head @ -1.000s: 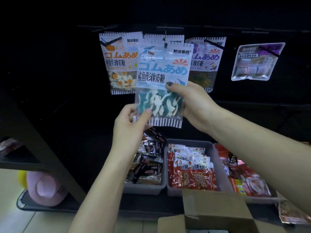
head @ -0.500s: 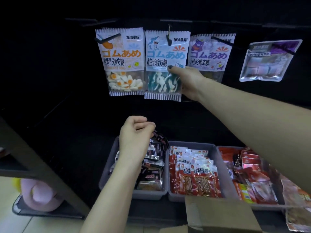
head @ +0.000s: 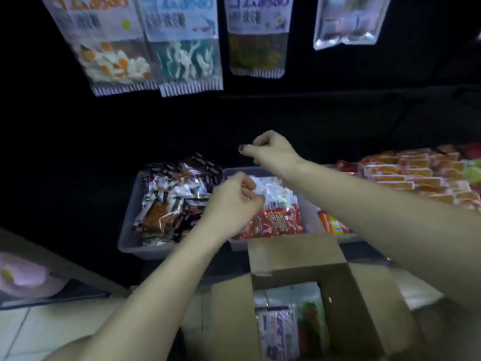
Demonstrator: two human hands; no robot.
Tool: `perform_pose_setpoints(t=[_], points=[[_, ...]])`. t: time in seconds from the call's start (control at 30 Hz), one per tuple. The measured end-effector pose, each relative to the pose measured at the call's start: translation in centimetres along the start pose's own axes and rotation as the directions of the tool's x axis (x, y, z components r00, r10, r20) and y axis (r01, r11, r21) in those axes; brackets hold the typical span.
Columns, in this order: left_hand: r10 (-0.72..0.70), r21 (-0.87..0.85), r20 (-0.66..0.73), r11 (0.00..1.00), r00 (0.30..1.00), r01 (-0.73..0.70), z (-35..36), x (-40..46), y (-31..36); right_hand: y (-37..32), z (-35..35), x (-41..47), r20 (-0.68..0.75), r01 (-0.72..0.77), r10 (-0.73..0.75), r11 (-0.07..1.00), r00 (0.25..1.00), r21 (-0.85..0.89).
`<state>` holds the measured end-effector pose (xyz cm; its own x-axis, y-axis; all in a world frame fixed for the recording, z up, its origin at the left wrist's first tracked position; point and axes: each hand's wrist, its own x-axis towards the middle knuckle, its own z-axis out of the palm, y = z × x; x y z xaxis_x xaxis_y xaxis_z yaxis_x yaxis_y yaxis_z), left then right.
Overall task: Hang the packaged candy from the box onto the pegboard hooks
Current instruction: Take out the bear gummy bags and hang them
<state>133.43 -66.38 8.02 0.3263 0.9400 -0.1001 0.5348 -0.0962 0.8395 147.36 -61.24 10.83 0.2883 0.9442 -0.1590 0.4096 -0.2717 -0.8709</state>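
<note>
The blue shark candy bag [head: 186,48] hangs on the dark pegboard between an egg candy bag [head: 104,45] and a purple candy bag [head: 256,35]. A silver bag [head: 348,19] hangs further right. Below, an open cardboard box [head: 307,261] holds more candy packets [head: 281,332]. My left hand [head: 231,201] is curled shut over the grey bins, holding nothing. My right hand [head: 270,149] is loosely closed and empty, a little higher and further back.
A grey bin [head: 130,230] of dark foil snacks and a bin of red packets [head: 276,220] sit on the lower shelf. Orange-red packets [head: 411,173] fill the right side. A pink object [head: 28,277] lies low left above the tiled floor [head: 33,327].
My right hand has let go of the hung shark bag and dropped toward the bins. The view has tilted down, bringing the cardboard box into sight.
</note>
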Motion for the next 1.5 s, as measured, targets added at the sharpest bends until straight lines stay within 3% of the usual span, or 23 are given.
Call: perform_pose_setpoints(t=[0.07,0.17,0.27,0.37,0.5,0.67,0.77,0.83,0.9,1.1,1.4,1.5], points=[[0.015,0.264,0.204,0.962,0.979,-0.069,2.9,-1.0,-0.5,4.5,-0.4,-2.2,0.016,-0.041,0.041,0.999,0.999,0.025],[-0.065,0.597,0.424,0.770,0.903,-0.224,6.8,-2.4,-2.5,10.6,-1.3,-6.0,0.125,-0.109,0.103,0.993,0.987,0.041],[-0.190,0.698,0.543,0.645,0.818,-0.313,10.1,-3.3,-5.6,15.6,-2.0,-9.0,0.236,-0.127,0.129,0.992,0.963,-0.024],[-0.273,0.728,0.588,0.588,0.761,-0.352,12.0,-3.4,-8.2,19.9,-2.3,-11.0,0.289,-0.088,0.127,0.985,0.949,-0.145],[-0.254,0.676,0.621,0.652,0.741,-0.343,12.5,-3.0,-10.2,23.8,-2.5,-12.2,0.361,-0.027,0.128,0.962,0.924,-0.272],[-0.215,0.659,0.593,0.684,0.776,-0.314,13.3,-3.1,-11.4,24.9,-0.8,-12.2,0.480,0.196,0.028,0.891,0.877,-0.409],[-0.175,0.647,0.586,0.689,0.791,-0.327,13.4,-2.8,-12.0,27.2,0.9,-12.2,0.617,0.253,0.193,0.789,0.763,-0.560],[-0.162,0.638,0.589,0.695,0.792,-0.332,13.4,-2.7,-12.3,29.5,1.6,-11.9,0.645,0.249,0.351,0.716,0.679,-0.653],[-0.173,0.638,0.588,0.700,0.790,-0.321,13.5,-2.9,-12.3,31.6,2.0,-11.5,0.631,0.203,0.435,0.698,0.642,-0.687],[-0.176,0.626,0.589,0.716,0.789,-0.308,13.4,-3.1,-12.2,35.7,3.0,-11.6,0.589,0.212,0.506,0.617,0.630,-0.758],[-0.185,0.620,0.573,0.736,0.799,-0.274,13.4,-3.2,-11.8,37.2,4.0,-12.8,0.564,0.066,0.569,0.666,0.599,-0.743],[-0.182,0.619,0.572,0.736,0.800,-0.275,13.4,-3.3,-11.7,37.7,3.9,-13.1,0.559,0.058,0.542,0.683,0.627,-0.728]])
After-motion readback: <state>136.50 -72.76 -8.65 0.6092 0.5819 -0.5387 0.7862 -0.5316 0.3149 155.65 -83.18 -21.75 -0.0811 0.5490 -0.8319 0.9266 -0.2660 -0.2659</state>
